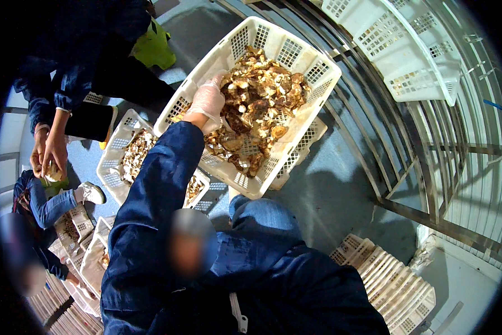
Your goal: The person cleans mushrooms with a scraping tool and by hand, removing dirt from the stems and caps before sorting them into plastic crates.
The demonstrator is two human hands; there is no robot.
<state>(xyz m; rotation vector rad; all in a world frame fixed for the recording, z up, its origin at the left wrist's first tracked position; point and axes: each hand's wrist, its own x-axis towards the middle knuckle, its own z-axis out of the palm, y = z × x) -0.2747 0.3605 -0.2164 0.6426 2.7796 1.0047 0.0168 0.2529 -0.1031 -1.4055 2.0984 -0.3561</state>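
Observation:
A large white plastic basket [312, 120] in front of me holds a pile of brown-capped mushrooms [262, 95], apparently shiitake, with pale pieces among them. My left hand [208, 103], in a thin whitish glove, reaches over its left side to the pile. Its fingers are curled down at the mushrooms, and whatever they grip is hidden. My right sleeve bends leftward across my front toward a blurred patch; my right hand [190, 248] seems to be there, its fingers unreadable.
Left of the basket, smaller white crates [107, 167] hold pale cut pieces. Two other people work at the left; one person's hands [53, 153] hold a pale piece. Stacked white crates [393, 285] stand at lower right. A metal rack [385, 128] and white baskets [402, 53] occupy the upper right.

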